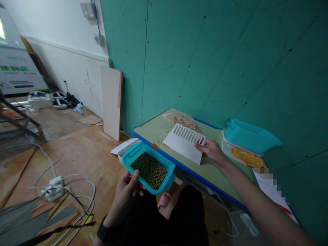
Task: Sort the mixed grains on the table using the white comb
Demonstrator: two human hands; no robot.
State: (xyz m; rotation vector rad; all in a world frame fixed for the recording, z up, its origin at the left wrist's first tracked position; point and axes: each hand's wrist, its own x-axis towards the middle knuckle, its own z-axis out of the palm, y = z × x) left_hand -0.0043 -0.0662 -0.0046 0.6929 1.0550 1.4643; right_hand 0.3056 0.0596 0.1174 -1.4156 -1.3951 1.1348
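My left hand [129, 186] grips the near edge of a shallow turquoise plastic container [169, 179], thumb on its rim, just off the front edge of the table. Inside it are dark green beans [143, 164] on the left and tan beans [157, 177] on the right. Pinched in my right hand [211, 152] is a white slotted scraper [183, 147], its row of slots at the far end, held over the tabletop. Beyond the scraper lies a spread pile of mixed pale and orange grains [181, 119]. A few yellowish beans [162, 143] lie by the scraper's left corner.
The table [217, 133] has a blue edge and stands against a green wall [205, 51]. At its right are a turquoise bin [251, 133] and a white tray holding a yellow cloth [246, 157]. Cables and a power strip [53, 188] lie on the floor at left.
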